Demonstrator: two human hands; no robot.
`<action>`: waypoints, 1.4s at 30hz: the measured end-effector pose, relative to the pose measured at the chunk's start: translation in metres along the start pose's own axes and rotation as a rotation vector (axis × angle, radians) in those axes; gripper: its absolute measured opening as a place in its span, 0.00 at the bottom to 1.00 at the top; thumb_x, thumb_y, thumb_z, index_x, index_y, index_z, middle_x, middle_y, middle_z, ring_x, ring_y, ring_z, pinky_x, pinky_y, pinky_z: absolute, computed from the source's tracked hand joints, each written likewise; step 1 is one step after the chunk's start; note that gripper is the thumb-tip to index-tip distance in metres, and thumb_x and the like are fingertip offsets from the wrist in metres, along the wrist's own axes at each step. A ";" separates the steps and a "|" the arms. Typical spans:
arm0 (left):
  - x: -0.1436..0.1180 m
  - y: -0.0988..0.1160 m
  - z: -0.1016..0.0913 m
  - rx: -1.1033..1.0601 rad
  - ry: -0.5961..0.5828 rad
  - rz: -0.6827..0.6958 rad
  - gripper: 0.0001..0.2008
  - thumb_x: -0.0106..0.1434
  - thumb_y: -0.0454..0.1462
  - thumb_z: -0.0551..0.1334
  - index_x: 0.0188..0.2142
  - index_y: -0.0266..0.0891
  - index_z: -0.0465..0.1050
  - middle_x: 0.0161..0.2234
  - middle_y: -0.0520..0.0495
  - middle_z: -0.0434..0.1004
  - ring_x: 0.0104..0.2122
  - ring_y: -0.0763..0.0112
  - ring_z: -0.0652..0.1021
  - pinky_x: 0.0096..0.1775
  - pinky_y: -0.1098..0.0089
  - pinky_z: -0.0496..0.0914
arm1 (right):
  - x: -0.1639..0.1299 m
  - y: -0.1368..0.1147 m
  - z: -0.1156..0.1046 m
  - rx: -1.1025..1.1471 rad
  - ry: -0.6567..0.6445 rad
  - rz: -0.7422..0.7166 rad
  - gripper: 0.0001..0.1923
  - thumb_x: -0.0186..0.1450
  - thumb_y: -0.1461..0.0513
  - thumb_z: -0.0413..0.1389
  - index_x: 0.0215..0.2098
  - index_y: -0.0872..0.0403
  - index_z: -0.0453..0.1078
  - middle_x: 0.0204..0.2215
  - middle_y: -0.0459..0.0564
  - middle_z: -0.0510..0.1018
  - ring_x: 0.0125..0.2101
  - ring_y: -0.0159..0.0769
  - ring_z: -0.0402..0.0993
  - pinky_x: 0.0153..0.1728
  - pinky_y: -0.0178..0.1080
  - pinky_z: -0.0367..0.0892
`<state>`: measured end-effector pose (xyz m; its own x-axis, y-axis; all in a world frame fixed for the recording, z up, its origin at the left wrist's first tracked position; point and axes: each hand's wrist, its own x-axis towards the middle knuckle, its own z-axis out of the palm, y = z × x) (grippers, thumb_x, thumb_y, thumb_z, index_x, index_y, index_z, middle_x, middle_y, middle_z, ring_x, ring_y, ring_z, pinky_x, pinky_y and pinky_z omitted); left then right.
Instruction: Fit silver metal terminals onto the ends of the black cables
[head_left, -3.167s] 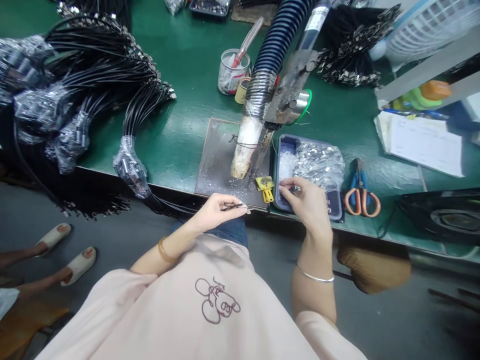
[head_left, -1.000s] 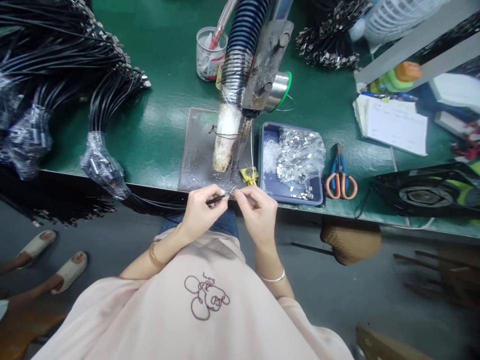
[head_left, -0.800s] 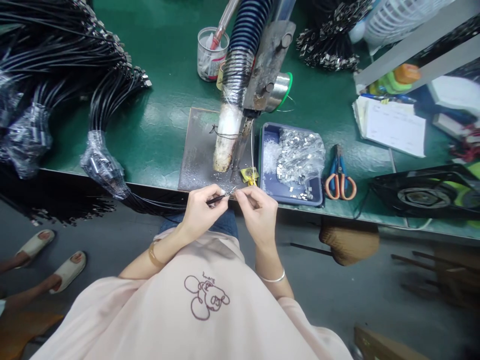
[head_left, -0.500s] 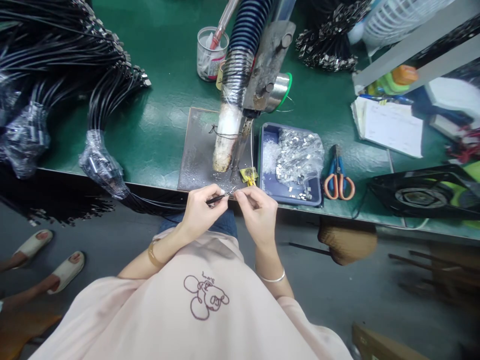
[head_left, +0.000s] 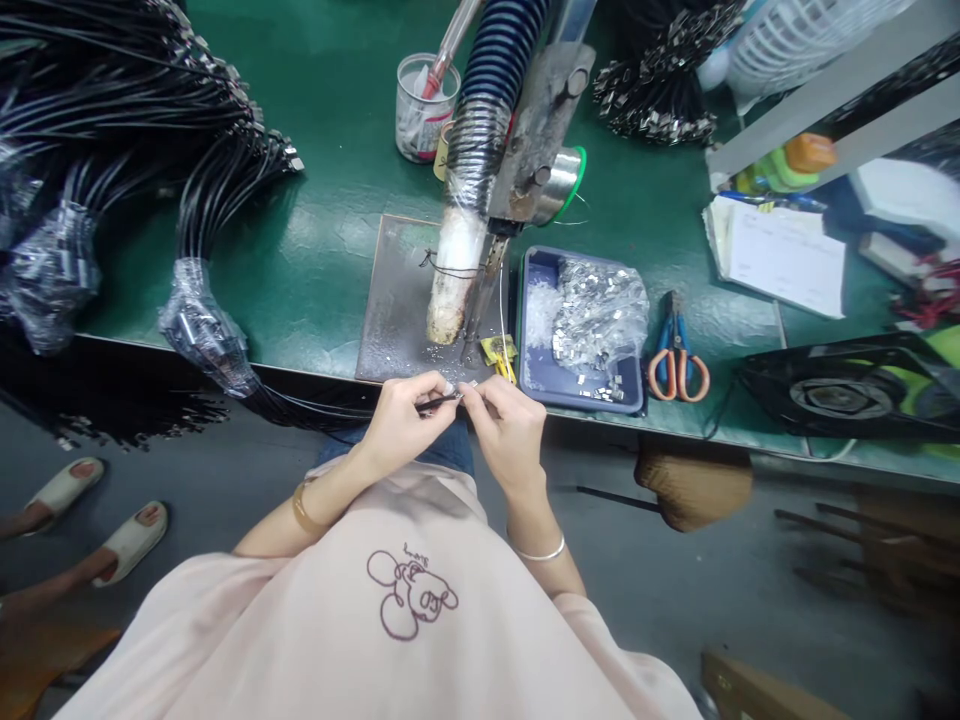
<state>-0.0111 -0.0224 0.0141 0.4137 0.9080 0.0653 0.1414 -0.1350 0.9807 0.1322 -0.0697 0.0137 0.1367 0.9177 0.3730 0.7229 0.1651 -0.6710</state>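
At the front edge of the green bench, my left hand [head_left: 405, 420] is closed in a pinch on a black cable [head_left: 430, 405], its end pointing right. My right hand [head_left: 507, 425] meets it there, thumb and forefinger pressed together at the cable's tip; whatever small piece they pinch is mostly hidden, with a bit of shiny metal showing. Just beyond the hands stands a soldering iron tip [head_left: 486, 290] above a dark grey plate [head_left: 390, 300]. A yellow sponge piece [head_left: 496, 350] lies close to my right fingers.
A blue tray [head_left: 529, 385] with a bag of small metal connectors [head_left: 600, 310] stands right of the plate, beside orange-handled pliers [head_left: 679, 350]. A ribbed hose [head_left: 480, 130] hangs overhead near a solder spool [head_left: 559, 185]. Bundled black cables [head_left: 217, 210] lie left. Another person's feet [head_left: 135, 540] show at left.
My right hand has shifted slightly left, and its fingertips now sit closer to the cable end. My left hand keeps its pinch on the cable, nearly unmoved.
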 end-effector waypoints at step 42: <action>0.023 -0.007 0.002 -0.275 0.108 -0.122 0.08 0.55 0.38 0.67 0.26 0.34 0.79 0.21 0.53 0.70 0.22 0.78 0.65 0.25 0.77 0.64 | 0.004 0.009 0.010 0.061 0.242 -0.161 0.08 0.66 0.70 0.59 0.34 0.51 0.70 0.35 0.47 0.83 0.38 0.36 0.82 0.40 0.40 0.77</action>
<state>-0.0012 -0.0014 0.0087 0.3091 0.9496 -0.0515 -0.0705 0.0768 0.9946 0.1320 -0.0610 0.0029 0.1861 0.7664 0.6148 0.7071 0.3300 -0.6254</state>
